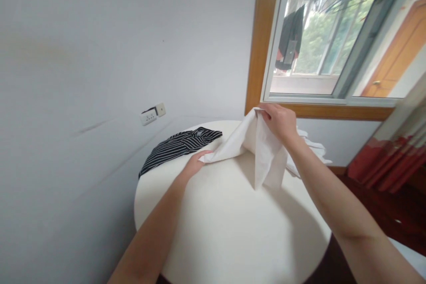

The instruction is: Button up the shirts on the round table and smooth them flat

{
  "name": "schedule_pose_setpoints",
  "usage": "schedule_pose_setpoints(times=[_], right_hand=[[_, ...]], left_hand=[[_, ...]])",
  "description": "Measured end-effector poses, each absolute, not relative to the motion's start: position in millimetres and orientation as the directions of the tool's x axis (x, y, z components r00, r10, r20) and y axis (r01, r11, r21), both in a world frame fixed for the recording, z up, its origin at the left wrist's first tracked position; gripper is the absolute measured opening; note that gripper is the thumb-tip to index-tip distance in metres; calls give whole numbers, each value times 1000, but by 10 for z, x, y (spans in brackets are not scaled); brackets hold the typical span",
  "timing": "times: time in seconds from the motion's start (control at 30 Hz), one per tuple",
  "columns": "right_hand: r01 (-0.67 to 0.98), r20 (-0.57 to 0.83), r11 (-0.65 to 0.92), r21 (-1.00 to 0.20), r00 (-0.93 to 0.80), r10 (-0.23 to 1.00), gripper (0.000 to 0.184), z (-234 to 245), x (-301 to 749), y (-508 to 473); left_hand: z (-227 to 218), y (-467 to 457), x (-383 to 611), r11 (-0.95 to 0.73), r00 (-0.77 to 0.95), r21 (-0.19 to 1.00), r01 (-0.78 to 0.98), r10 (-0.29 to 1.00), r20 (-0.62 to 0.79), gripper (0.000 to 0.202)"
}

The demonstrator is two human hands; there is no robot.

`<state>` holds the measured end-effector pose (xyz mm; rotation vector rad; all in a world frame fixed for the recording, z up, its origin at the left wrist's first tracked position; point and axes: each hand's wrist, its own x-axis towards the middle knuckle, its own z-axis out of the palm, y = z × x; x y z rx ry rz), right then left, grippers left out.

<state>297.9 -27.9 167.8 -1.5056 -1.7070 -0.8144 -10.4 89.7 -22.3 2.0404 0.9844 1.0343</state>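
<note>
A: How is the grip placed?

B: At the right hand, the grip is closed on a lifted edge of the white cloth, with the fabric pinched between thumb and fingers. At the left hand, a narrow end of the same cloth is gripped low, close to the worktop; how firmly it is pinched cannot be told.

A: And where is the cloth held?

B: It is stretched between the two hands above the far part of the worktop. A taut slope is formed from left to right, and a loose, pointed flap is hung below the right hand.

A: What handling is to be expected?

B: It is judged light, thin and soft: sharp folds are taken easily and no stiffness is shown by the flap. Little harm is likely to be done by a firm pinch, though creases may be left. It is best held by corners or edges, well apart, so that sagging is limited. Slipperiness cannot be judged.

A: What is found farther out?

B: A striped garment is laid along the wall side of the worktop, near the left hand. Beyond the right forearm, more white fabric is partly hidden.
</note>
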Motion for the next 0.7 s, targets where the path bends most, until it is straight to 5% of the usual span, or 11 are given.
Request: schedule_pose_setpoints(times=[0.13, 0.23, 0.37, 0.43, 0.5, 0.57, 0.7], right_hand=[[901, 831, 314, -298, 82, 551, 28, 1427, 3232, -341], [736, 704, 418, -533, 112, 701, 32, 1265, 3377, -388], [523, 362, 328, -787, -39, 931, 39, 931, 3471, -354], [373, 258, 275, -886, -96, 961, 43, 671, 3484, -298], [208, 178, 203, -957, -129, 975, 50, 374, 3488, -225], [107, 98, 111, -988, -123, 988, 51, 94, 3497, -144], [149, 23, 42, -988, -127, 992, 48, -218, 3535, -10]], left_hand=[[-49, 879, -190, -343, 209, 938, 41, 921, 328, 35], [60, 811, -296, -181, 260, 980, -87, 945, 198, 36], [171, 752, -597, -65, 581, 998, 16, 812, 44, 47], [195, 807, -756, -173, 550, 977, 126, 832, 76, 52], [166, 930, -853, -278, 256, 895, 348, 947, 195, 52], [71, 1099, -877, -210, -50, 770, 602, 953, 299, 54], [-198, 1408, -849, -5, -103, 344, 939, 950, 294, 59]])
